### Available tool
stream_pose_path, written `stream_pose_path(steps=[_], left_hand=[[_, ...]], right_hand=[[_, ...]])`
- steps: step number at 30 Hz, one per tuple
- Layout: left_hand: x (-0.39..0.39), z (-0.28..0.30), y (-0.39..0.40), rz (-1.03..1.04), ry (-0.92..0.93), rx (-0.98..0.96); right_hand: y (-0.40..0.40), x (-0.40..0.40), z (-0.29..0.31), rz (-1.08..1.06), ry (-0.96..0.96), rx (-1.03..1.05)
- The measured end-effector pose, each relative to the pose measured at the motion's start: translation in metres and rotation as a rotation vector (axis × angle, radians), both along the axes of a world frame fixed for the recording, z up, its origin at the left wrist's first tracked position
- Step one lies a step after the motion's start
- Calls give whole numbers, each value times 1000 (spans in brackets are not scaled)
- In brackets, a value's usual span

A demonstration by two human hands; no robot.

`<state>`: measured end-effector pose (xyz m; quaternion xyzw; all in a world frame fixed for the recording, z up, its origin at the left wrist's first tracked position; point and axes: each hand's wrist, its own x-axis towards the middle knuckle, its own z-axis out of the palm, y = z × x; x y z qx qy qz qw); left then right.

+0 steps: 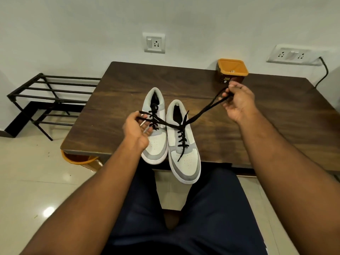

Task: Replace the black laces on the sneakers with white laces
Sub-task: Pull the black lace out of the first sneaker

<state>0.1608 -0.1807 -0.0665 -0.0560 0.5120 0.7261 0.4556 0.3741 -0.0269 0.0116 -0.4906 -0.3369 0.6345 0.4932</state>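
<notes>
Seated at a wooden table [266,115], a person draws the right sneaker's [184,144] black lace [204,111] outward, left hand [137,128] and right hand [237,100] each pinching an end to slacken it, the left sneaker [156,142] touching alongside, laced.

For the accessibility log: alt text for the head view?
A person's left hand and right hand pull the black lace ends of the right grey-and-white sneaker apart; the left grey-and-white sneaker is beside it on a dark wooden table.
</notes>
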Motion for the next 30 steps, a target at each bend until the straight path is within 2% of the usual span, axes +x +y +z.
stream_pose_path(steps=[3, 5, 7, 10, 11, 13, 14, 15, 16, 18, 20, 23, 30], left_hand=[[-12, -7, -9, 200, 156, -229], [-13, -16, -11, 283, 417, -370], [1, -16, -14, 141, 817, -328], [26, -13, -8, -150, 1401, -207], [32, -9, -3, -239, 1501, -203], [42, -3, 9, -479, 1582, -264], [44, -3, 14, -608, 1591, -317], [46, -3, 18, -710, 1589, -353], [46, -6, 20, -758, 1569, -352], [44, -10, 20, -741, 1491, -280], [42, -17, 20, -703, 1390, -206], [43, -17, 19, -695, 1345, -195], [43, -17, 17, -701, 1391, -247]], right_hand=[[9, 8, -30, 29, -456, -6], [7, 12, -47, 25, -899, 111], [-7, 8, -53, 90, -1296, 259], [-31, -2, -55, 171, -1585, 425], [-36, -5, -57, 153, -1668, 484], [-42, -7, -53, 132, -1812, 573], [-41, -8, -50, 161, -1816, 575], [-41, -7, -47, 203, -1732, 558], [-40, -8, -46, 275, -1570, 510], [-43, -15, -49, 392, -1217, 426], [-47, -27, -55, 475, -998, 320], [-53, -42, -63, 569, -908, 235], [-44, -54, -49, 401, -749, 280]])
